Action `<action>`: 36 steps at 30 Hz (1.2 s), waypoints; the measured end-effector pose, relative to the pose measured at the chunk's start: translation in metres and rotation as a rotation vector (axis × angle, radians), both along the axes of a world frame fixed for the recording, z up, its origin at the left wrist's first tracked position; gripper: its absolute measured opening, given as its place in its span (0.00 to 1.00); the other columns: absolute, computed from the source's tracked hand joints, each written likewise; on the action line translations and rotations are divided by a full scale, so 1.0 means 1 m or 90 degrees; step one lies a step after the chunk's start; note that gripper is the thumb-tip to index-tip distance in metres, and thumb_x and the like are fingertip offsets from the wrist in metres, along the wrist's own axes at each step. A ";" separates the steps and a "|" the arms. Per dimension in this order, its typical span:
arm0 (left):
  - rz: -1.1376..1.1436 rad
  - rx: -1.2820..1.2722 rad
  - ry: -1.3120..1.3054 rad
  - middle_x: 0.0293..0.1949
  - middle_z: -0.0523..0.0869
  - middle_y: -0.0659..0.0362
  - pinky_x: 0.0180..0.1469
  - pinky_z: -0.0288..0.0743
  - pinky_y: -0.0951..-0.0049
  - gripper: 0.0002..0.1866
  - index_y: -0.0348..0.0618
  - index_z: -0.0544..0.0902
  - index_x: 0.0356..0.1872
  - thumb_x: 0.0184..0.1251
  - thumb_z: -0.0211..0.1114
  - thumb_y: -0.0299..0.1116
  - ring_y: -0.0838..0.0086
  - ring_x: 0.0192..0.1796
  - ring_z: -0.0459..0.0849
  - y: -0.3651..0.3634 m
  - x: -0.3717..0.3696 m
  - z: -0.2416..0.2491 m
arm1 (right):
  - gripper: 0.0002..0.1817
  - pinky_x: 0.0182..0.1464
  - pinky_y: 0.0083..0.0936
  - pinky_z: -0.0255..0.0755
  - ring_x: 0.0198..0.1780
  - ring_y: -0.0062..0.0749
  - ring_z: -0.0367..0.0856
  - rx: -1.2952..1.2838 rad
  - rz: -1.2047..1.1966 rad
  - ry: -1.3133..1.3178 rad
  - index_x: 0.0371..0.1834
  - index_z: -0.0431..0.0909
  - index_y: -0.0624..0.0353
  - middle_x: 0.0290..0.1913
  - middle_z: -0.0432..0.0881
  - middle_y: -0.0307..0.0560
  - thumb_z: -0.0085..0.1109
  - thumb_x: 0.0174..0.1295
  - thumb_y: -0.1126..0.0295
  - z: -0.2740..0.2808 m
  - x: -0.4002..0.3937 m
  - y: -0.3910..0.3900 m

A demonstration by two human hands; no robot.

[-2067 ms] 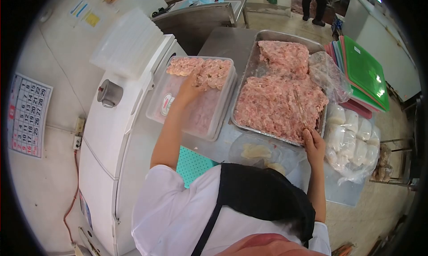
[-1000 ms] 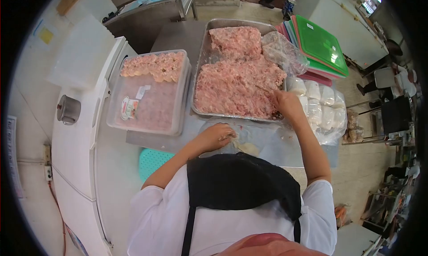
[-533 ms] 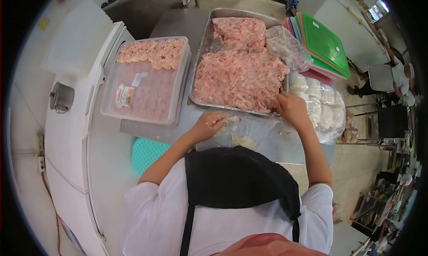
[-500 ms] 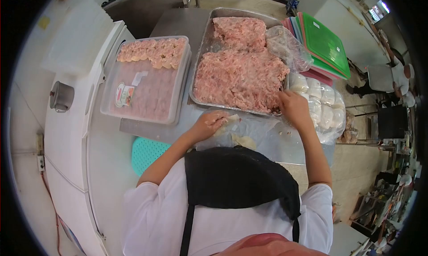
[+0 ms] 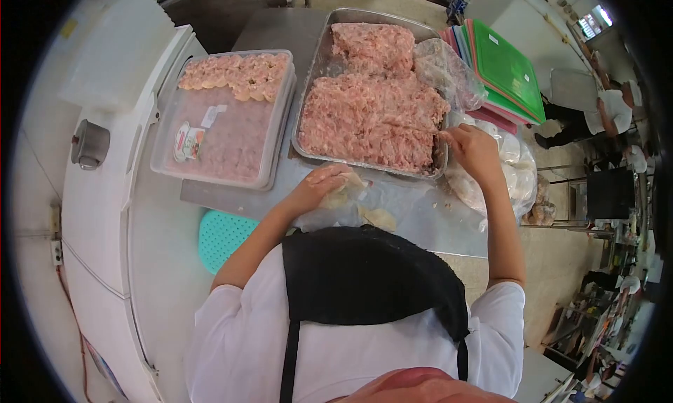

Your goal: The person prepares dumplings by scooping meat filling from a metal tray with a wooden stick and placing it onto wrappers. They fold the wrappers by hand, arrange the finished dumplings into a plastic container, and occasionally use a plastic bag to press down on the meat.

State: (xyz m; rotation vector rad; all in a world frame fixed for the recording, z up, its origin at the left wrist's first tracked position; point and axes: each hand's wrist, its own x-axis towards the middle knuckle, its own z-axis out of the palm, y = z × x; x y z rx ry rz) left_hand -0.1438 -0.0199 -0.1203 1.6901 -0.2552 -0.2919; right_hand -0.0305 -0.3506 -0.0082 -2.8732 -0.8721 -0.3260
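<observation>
Raw minced meat [image 5: 364, 119] fills much of a metal tray [image 5: 300, 145]. My right hand [image 5: 473, 148] is at the tray's right edge beside the meat, its fingers drawn together; anything between the fingertips is too small to tell. Below the tray's left part, my left hand [image 5: 324, 185] is closed around a pale dough wrapper [image 5: 345, 190]. Another wrapper [image 5: 378, 218] lies on clear plastic [image 5: 406, 201] close to the black apron. To the left is a clear lidded box [image 5: 231, 133] with rows of filled dumplings [image 5: 256, 77] in its top part.
Bagged white dough balls [image 5: 510, 150] lie right of the tray. Green and red lids [image 5: 505, 73] are stacked behind them, next to a crumpled plastic bag [image 5: 445, 70]. A turquoise perforated stool [image 5: 226, 240] and a metal pot [image 5: 91, 145] are at left. A person [image 5: 608, 112] stands at far right.
My right hand has moved slightly up and right from the meat at the tray's corner. My left hand has turned a little around the wrapper. The view has shifted slightly.
</observation>
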 end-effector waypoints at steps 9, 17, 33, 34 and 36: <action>-0.091 0.135 -0.118 0.54 0.82 0.49 0.59 0.70 0.68 0.14 0.36 0.83 0.45 0.70 0.57 0.35 0.61 0.56 0.79 -0.009 0.001 -0.002 | 0.09 0.33 0.39 0.74 0.32 0.45 0.80 0.026 0.147 0.041 0.32 0.81 0.55 0.28 0.79 0.46 0.59 0.64 0.62 -0.054 -0.013 0.026; 0.018 0.017 0.083 0.59 0.80 0.48 0.62 0.71 0.63 0.13 0.36 0.81 0.51 0.68 0.60 0.27 0.57 0.59 0.79 -0.005 0.001 0.000 | 0.16 0.35 0.45 0.74 0.34 0.52 0.80 0.028 0.093 0.226 0.29 0.79 0.58 0.28 0.82 0.51 0.54 0.68 0.58 -0.057 -0.027 0.025; -0.074 0.019 -0.006 0.52 0.84 0.48 0.59 0.71 0.68 0.20 0.35 0.81 0.53 0.68 0.62 0.39 0.63 0.55 0.81 -0.012 0.009 -0.003 | 0.08 0.34 0.38 0.75 0.34 0.44 0.81 0.022 0.101 0.089 0.37 0.83 0.54 0.30 0.80 0.46 0.59 0.63 0.63 -0.049 -0.016 0.019; -0.054 0.050 -0.024 0.50 0.85 0.48 0.58 0.71 0.68 0.20 0.34 0.81 0.53 0.67 0.63 0.39 0.63 0.54 0.82 -0.016 0.008 0.006 | 0.08 0.34 0.38 0.75 0.33 0.44 0.81 0.022 0.093 0.076 0.35 0.82 0.54 0.30 0.80 0.46 0.59 0.63 0.62 -0.048 -0.016 0.019; -0.027 0.082 -0.052 0.48 0.85 0.48 0.56 0.72 0.68 0.21 0.33 0.81 0.53 0.67 0.64 0.40 0.63 0.52 0.83 -0.018 0.010 0.010 | 0.09 0.33 0.38 0.75 0.33 0.43 0.81 0.040 0.055 0.033 0.32 0.82 0.54 0.30 0.80 0.45 0.59 0.63 0.61 -0.043 -0.016 0.020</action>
